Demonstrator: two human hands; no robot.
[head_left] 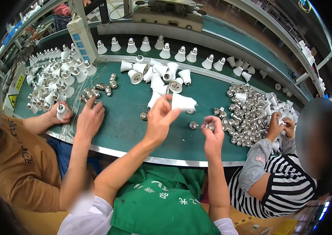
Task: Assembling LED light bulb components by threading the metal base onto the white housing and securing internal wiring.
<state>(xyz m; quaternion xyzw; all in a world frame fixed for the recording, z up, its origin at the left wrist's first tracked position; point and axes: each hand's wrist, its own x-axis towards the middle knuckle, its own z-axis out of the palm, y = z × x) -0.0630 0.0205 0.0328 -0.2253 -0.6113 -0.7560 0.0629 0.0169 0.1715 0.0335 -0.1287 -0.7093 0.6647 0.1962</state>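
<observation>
The left hand (160,119) is pinching a white bulb body (183,102) between its thumb and fingers, and the body is lying sideways up above the green counter (121,127). The right hand (213,135) is holding a small silver cap (209,126) in its fingertips. One loose cap (193,125) is sitting just left of the right hand, and a big pile of caps (248,115) is resting to its right. More white bodies (157,81) are lying just past the left hand. Far left of the hands, a co-worker (25,168) is holding a bulb piece (61,112).
</observation>
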